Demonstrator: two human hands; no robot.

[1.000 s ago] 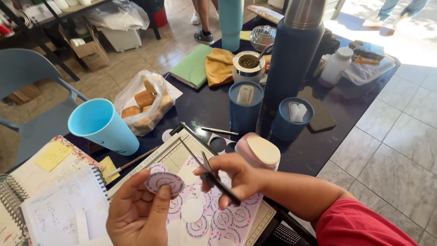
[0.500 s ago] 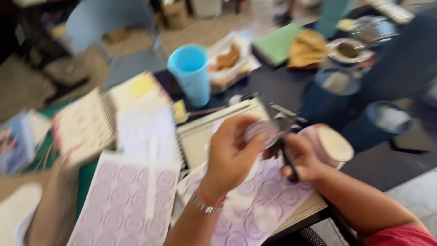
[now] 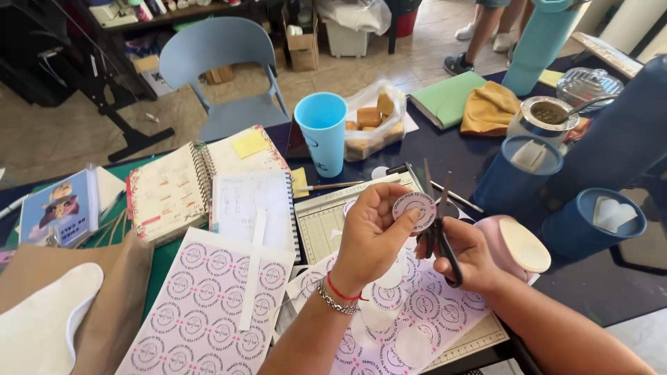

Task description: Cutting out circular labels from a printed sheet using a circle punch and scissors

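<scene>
Two sticker sheets are counted: one sheet (image 3: 208,305) at the left and one cut sheet (image 3: 417,319) under the hands. One round sticker (image 3: 414,206) and one pair of scissors (image 3: 438,229) are seen. One light-blue cup (image 3: 322,132), two dark-blue lidded containers (image 3: 517,170) (image 3: 590,226) and two spiral notebooks (image 3: 174,187) (image 3: 253,208) are counted.

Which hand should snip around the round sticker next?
Probably the right hand: its fingers are already through the scissors, blades open beside the round sticker. The left hand is busy pinching that sticker.
</scene>
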